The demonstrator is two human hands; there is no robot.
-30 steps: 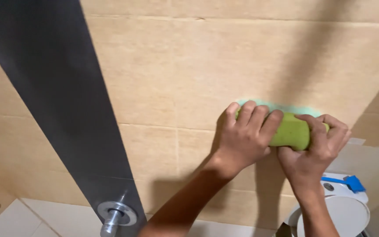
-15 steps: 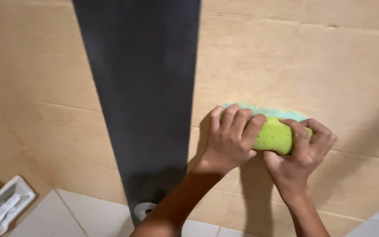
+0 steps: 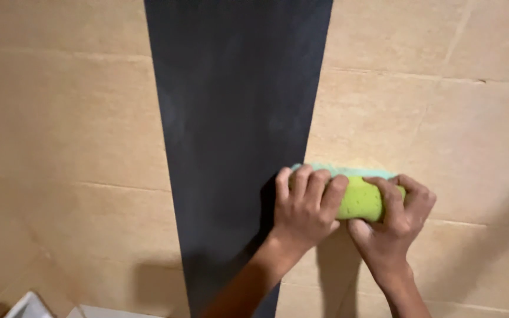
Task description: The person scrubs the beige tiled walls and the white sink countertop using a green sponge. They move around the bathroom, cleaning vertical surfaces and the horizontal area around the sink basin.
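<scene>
A bit of white edge point(image 3: 27, 303) is seen bottom left, too cropped to ID. Beige wall tiles point(image 3: 72, 118) are split by a dark vertical strip point(image 3: 237, 106). Left hand point(image 3: 304, 206) is curled w/ fingers wrapped over a green sponge point(image 3: 360, 199), pressed vs the wall just right of the strip. Right hand point(image 3: 393, 221) is clamped on its other end.

It looked like a bathroom in a home. Large beige wall tiles point(image 3: 89, 118) with thin grout lines covered the wall, split by a tall dark vertical panel point(image 3: 237, 118), and a white fixture's corner point(image 3: 27, 305) showed low down.
</scene>
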